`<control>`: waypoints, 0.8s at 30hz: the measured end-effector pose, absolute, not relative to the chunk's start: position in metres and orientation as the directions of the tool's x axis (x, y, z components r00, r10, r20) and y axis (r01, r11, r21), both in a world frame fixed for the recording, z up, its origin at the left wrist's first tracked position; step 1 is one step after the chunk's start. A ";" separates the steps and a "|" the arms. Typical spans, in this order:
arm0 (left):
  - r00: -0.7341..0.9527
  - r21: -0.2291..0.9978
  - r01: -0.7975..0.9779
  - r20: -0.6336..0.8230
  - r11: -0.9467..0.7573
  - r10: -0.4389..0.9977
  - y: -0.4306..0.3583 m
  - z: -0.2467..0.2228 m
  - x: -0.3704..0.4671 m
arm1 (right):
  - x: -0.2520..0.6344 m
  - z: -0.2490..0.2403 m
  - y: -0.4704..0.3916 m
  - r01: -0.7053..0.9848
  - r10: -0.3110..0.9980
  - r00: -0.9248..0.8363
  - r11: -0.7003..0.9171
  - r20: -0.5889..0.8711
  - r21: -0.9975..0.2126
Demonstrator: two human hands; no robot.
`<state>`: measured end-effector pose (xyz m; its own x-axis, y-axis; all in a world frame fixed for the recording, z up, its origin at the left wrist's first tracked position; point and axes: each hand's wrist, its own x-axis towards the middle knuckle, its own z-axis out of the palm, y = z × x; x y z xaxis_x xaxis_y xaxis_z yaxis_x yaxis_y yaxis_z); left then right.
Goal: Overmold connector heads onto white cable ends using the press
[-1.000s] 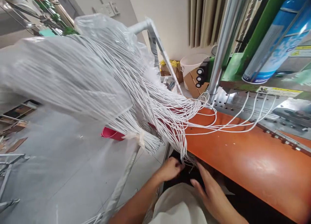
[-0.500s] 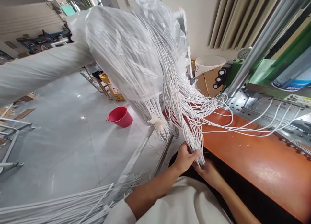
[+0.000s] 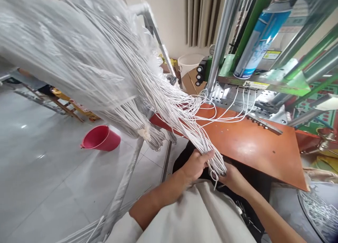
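Note:
A thick bundle of thin white cables (image 3: 182, 123) slants down from a wrapped rack towards my lap. My left hand (image 3: 196, 164) is wrapped round the bundle near its lower end, thumb across the top. Just to the right, my right hand (image 3: 229, 174) closes on the bundle's tip from the far side; its fingers are partly hidden. One cable loop dangles below, between both hands. Beside this bundle hangs another one in a clear plastic bag (image 3: 87, 70), tied low down with a pale strip (image 3: 144, 133).
An orange tabletop (image 3: 253, 144) lies to the right, below a green press with a blue spray can (image 3: 264, 39). Several cables run into its metal plate (image 3: 224, 95). A red bucket (image 3: 101, 139) stands on the floor at left. A bag of white pieces (image 3: 320, 208) sits at lower right.
The view has swung to the right, showing more of the press and tabletop. Both hands still grip the cable bundle, and a loop now hangs from its end.

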<state>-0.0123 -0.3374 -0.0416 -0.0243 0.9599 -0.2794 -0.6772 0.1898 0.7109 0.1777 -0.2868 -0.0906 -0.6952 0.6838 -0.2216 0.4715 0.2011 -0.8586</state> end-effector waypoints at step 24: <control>-0.241 0.960 -0.267 -0.156 0.089 0.958 -0.380 -0.064 -0.028 | 0.200 -0.077 -0.289 0.612 0.530 -0.694 0.077 -0.487 -0.787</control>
<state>-0.0276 -0.3802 -0.0637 -0.2409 0.9579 -0.1559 -0.2667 0.0891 0.9596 0.1997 -0.2894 -0.0766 -0.6941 0.5297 -0.4875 0.6117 0.0771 -0.7873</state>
